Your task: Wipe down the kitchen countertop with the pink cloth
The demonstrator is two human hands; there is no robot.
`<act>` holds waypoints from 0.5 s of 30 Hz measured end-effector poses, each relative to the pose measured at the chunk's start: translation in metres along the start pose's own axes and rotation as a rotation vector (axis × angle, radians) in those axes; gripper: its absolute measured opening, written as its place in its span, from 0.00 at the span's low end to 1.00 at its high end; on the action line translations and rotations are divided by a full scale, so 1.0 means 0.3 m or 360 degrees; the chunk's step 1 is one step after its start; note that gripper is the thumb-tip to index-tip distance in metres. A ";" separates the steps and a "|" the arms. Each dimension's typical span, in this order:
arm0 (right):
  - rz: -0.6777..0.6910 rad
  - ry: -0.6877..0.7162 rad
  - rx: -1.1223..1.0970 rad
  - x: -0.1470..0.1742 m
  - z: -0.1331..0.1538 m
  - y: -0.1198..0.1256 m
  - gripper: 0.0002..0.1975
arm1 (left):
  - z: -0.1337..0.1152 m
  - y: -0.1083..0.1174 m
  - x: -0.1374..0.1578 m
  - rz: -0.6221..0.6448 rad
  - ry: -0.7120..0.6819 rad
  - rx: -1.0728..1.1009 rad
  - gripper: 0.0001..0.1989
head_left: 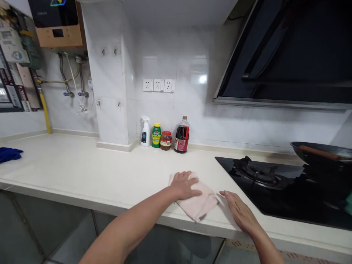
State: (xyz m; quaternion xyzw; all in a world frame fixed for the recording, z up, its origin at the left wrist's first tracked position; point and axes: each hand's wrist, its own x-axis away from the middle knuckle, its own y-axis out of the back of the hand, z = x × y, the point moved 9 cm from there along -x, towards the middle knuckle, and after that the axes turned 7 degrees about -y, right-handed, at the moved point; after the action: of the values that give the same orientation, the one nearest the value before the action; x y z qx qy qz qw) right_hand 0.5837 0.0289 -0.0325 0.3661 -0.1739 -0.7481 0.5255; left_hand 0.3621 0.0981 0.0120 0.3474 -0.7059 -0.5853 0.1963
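With left hand (184, 186) laid palm down, pressing on pale pink cloth (202, 207), with thumb stretched out to the right and fingers toward the far side. Covering only the far-left part of the cloth, leaving most of it bare to the right and near side. Spread on pale countertop (82, 172), with near corner reaching about to the front edge. With right hand (238, 212), hovering or resting just beside the cloth's right corner, straight-fingered and pointing far-left. Cannot tell whether touching cloth or countertop there.

To the right of both, black cooktop (286, 200) with bare burner (258, 173) and, farther right, dark wok (308, 151). Along the far wall, from left to right: white spray bottle (145, 135), green bottle with yellow cap (156, 136), red-lidded jar (166, 141) and dark sauce bottle (180, 138). At far left, well apart from the hands, blue cloth (9, 154) lying crumpled.
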 end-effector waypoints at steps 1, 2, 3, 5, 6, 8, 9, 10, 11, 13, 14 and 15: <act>0.0022 -0.0008 0.0011 -0.001 -0.006 -0.006 0.29 | 0.066 0.029 0.027 -0.0023 0.0116 -0.0048 0.40; 0.0047 0.0002 0.0028 -0.002 -0.012 -0.015 0.29 | 0.135 0.062 0.061 -0.0047 0.0230 -0.0093 0.39; 0.0073 0.0026 0.0052 -0.001 -0.018 -0.025 0.29 | 0.203 0.096 0.098 -0.0073 0.0336 -0.0133 0.39; 0.0087 0.0110 0.0117 0.003 -0.024 -0.044 0.30 | 0.326 0.164 0.180 -0.0108 0.0526 -0.0205 0.37; 0.0075 0.0164 0.0154 0.007 -0.021 -0.051 0.30 | 0.378 0.193 0.221 -0.0113 0.0612 -0.0238 0.36; 0.0014 0.0228 0.0227 0.015 -0.011 -0.055 0.31 | 0.448 0.228 0.288 -0.0087 0.0733 -0.0276 0.34; -0.0021 0.0240 0.0254 0.019 0.000 -0.054 0.31 | 0.465 0.233 0.312 -0.0054 0.0767 -0.0279 0.33; -0.0047 0.0243 0.0269 0.023 0.014 -0.051 0.30 | 0.468 0.228 0.327 -0.0011 0.0783 -0.0270 0.34; -0.0059 0.0240 0.0271 0.026 0.031 -0.047 0.30 | 0.458 0.216 0.334 0.0034 0.0783 -0.0255 0.35; -0.0049 0.0234 0.0235 0.033 0.069 -0.037 0.28 | 0.402 0.176 0.328 0.0113 0.0739 -0.0211 0.39; -0.0031 0.0234 0.0206 0.036 0.088 -0.031 0.28 | 0.356 0.150 0.314 0.0146 0.0682 -0.0170 0.41; -0.0017 0.0228 0.0176 0.039 0.103 -0.025 0.28 | 0.299 0.121 0.293 0.0175 0.0596 -0.0116 0.43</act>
State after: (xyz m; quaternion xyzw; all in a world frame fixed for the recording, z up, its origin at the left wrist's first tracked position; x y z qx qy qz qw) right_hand 0.5541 0.0172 -0.0209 0.4480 -0.1750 -0.7121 0.5114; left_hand 0.2313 0.0993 0.0143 0.4038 -0.6532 -0.5239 0.3685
